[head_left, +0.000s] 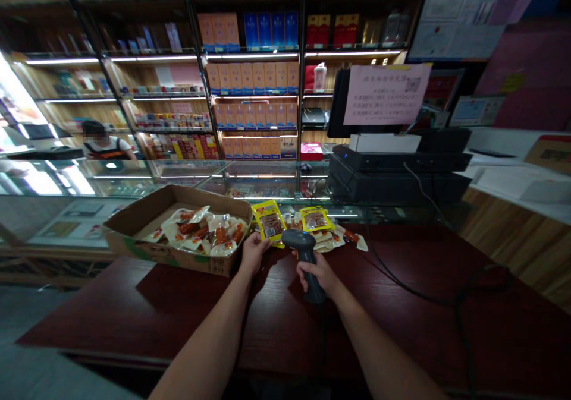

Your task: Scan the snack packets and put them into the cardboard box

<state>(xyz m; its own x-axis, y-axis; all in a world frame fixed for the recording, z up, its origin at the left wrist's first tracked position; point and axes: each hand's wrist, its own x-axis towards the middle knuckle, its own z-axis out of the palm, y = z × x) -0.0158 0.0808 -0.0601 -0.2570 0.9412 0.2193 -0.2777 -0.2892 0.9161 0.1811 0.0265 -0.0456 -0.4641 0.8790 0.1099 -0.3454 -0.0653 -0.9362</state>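
My left hand grips the lower edge of a yellow snack packet, which stands tilted just above it. My right hand is wrapped around the handle of a dark grey handheld barcode scanner, whose head points toward that packet. A second yellow packet lies beyond the scanner on a loose heap of clear snack packets. To the left, an open cardboard box holds several similar packets with orange-red contents.
Everything lies on a dark red wooden counter, crossed on the right by a black cable. Behind it stand a glass display case, a black register unit, and a monitor carrying a pink paper notice. A person stands far left before stocked shelves.
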